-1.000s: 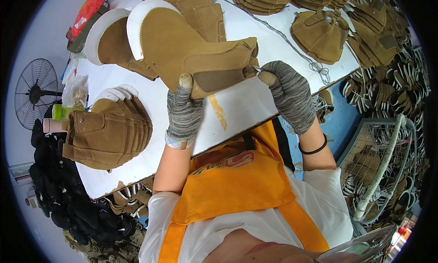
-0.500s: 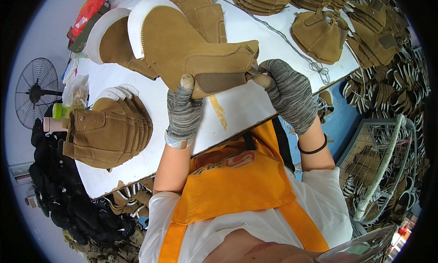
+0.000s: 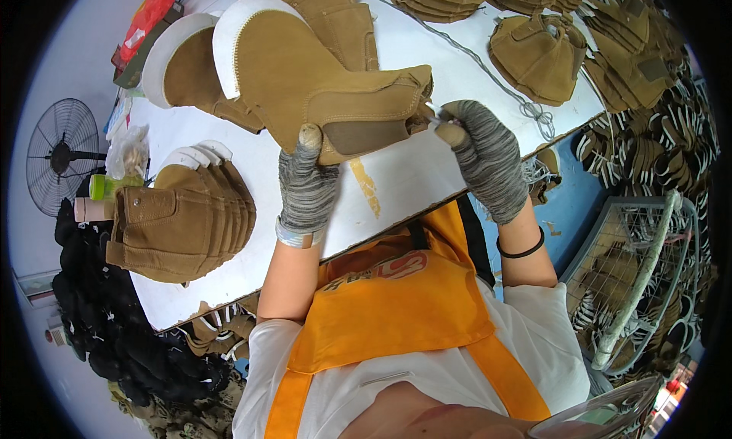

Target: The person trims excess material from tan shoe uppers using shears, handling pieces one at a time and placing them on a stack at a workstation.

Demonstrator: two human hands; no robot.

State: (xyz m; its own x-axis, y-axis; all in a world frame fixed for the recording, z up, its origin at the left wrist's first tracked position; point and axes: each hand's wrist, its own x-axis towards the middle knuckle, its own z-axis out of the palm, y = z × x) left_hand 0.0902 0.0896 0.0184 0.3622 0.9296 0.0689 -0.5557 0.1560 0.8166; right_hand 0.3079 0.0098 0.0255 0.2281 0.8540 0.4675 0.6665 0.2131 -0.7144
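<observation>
A brown suede boot upper [image 3: 305, 73] with a dark elastic side panel and a white curved edge lies tilted above the table. My left hand [image 3: 308, 176], in a grey striped glove, grips its lower edge with the thumb on top. My right hand [image 3: 488, 161], gloved alike, is closed in a pinch just right of the upper's open end. A small pale, shiny tip shows at its fingers; what it belongs to is hidden. Behind the held upper lies another upper [image 3: 191, 69] with a white edge.
On the white table [image 3: 412, 187] stand a stack of uppers [image 3: 183, 225] at left, a single upper [image 3: 537, 58] at right and more stacks [image 3: 435, 1] at the back. A grey cord [image 3: 488, 65] crosses the top. A fan [image 3: 62, 157] stands left, a wire basket [image 3: 633, 279] right.
My right hand has drawn slightly right, away from the upper's open end, and the shiny tip now shows. My left hand and the upper have barely moved.
</observation>
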